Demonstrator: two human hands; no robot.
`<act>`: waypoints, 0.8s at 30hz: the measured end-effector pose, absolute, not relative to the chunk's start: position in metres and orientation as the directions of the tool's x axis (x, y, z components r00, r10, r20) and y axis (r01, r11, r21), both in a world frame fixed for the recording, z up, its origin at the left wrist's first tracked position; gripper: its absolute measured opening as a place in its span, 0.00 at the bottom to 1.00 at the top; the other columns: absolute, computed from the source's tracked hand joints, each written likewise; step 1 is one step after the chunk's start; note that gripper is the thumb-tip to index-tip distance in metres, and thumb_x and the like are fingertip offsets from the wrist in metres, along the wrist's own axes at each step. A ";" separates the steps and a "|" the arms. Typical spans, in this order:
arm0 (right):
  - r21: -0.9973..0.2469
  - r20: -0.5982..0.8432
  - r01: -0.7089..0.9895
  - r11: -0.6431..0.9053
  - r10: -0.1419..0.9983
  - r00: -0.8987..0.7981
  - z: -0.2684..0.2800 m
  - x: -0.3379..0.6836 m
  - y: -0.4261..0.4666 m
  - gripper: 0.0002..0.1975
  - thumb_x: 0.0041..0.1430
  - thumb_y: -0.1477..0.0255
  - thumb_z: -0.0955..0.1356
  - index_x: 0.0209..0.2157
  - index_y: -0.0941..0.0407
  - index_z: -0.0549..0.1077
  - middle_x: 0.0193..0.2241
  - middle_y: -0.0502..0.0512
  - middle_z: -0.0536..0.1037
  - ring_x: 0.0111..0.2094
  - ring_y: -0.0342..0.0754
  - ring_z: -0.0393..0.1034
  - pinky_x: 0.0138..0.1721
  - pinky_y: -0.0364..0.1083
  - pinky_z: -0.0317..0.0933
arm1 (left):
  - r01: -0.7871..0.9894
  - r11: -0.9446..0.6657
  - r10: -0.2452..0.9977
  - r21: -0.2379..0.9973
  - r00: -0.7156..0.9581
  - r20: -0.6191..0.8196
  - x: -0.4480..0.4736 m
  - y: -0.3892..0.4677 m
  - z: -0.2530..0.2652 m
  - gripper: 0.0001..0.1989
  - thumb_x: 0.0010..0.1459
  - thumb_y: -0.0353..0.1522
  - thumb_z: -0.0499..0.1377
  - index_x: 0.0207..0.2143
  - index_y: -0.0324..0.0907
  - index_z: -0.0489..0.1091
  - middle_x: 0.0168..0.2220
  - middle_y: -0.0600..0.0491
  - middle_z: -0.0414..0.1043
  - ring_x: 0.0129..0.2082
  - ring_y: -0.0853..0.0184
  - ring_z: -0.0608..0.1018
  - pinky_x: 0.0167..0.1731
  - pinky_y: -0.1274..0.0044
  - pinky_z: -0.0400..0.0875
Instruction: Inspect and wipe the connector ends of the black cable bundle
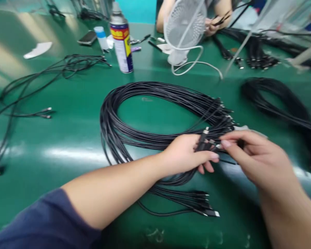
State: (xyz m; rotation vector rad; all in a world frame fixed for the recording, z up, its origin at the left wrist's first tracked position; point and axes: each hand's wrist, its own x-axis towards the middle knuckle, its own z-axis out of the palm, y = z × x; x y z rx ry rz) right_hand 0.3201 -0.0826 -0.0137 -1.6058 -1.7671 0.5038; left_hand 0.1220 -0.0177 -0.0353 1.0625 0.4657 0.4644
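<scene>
My left hand (pixel 191 152) is closed around several black cable connectors (pixel 203 136) with silver tips, thumb across them. Close by on its right, my right hand (pixel 251 152) pinches with thumb and forefinger near the connector ends; what lies between those fingers is too small and blurred to make out. Under and behind both hands, a large looped bundle of black cables (pixel 145 88) rests on the green table, its plug ends gathered at the right. More loose connectors (pixel 204 204) lie in front of my left hand.
A spray can (pixel 121 45) and a small white fan (pixel 185 27) stand at the back. Loose cables (pixel 28 79) lie left, another coil (pixel 277 100) right. Across the table, a person's hand (pixel 211 26) holds dark cables. A phone (pixel 87 38) lies back left.
</scene>
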 end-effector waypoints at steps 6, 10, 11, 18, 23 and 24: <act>-0.782 0.070 0.622 -0.039 0.986 0.151 0.002 0.294 -0.072 0.09 0.63 0.64 0.67 0.33 0.54 0.74 0.22 0.48 0.74 0.26 0.44 0.69 0.31 0.45 0.63 | -0.109 0.418 0.579 0.902 0.797 -0.171 0.110 -0.012 -0.021 0.08 0.56 0.32 0.63 0.33 0.34 0.71 0.24 0.50 0.76 0.20 0.72 0.75 0.21 0.80 0.71; -0.839 0.134 0.542 0.053 0.985 0.110 0.008 0.285 -0.071 0.06 0.62 0.70 0.67 0.35 0.56 0.74 0.28 0.51 0.77 0.30 0.43 0.71 0.33 0.44 0.64 | -0.090 0.442 0.602 0.892 0.767 -0.221 0.106 -0.010 -0.015 0.09 0.54 0.32 0.65 0.34 0.36 0.71 0.30 0.49 0.78 0.22 0.72 0.76 0.20 0.82 0.69; -0.851 0.155 0.519 0.082 0.983 0.097 0.009 0.283 -0.070 0.05 0.62 0.71 0.66 0.37 0.56 0.75 0.31 0.52 0.78 0.32 0.43 0.72 0.34 0.44 0.65 | -0.096 0.446 0.607 0.890 0.763 -0.223 0.105 -0.010 -0.014 0.09 0.54 0.32 0.65 0.35 0.36 0.71 0.31 0.49 0.79 0.22 0.72 0.76 0.20 0.82 0.69; -0.898 0.190 0.388 0.208 0.978 -0.083 0.016 0.278 -0.062 0.05 0.60 0.73 0.67 0.36 0.56 0.76 0.35 0.53 0.80 0.37 0.44 0.74 0.41 0.45 0.67 | -0.080 0.556 0.522 0.827 0.809 -0.272 0.100 -0.008 0.000 0.11 0.51 0.34 0.68 0.31 0.34 0.74 0.24 0.50 0.77 0.19 0.73 0.75 0.19 0.82 0.68; -0.913 0.205 0.335 0.233 0.972 -0.117 0.020 0.279 -0.060 0.05 0.57 0.72 0.69 0.28 0.57 0.75 0.28 0.51 0.76 0.29 0.42 0.69 0.31 0.41 0.63 | -0.015 0.671 0.412 0.741 0.839 -0.356 0.100 -0.008 0.007 0.17 0.43 0.38 0.72 0.30 0.35 0.73 0.26 0.49 0.78 0.20 0.69 0.78 0.18 0.81 0.71; -0.895 0.222 0.370 0.248 0.968 -0.113 0.021 0.279 -0.060 0.06 0.57 0.72 0.69 0.27 0.57 0.74 0.26 0.50 0.75 0.28 0.41 0.68 0.30 0.41 0.62 | -0.018 0.668 0.433 0.744 0.822 -0.369 0.100 -0.009 0.007 0.17 0.43 0.37 0.73 0.30 0.35 0.73 0.27 0.49 0.79 0.22 0.68 0.79 0.20 0.80 0.72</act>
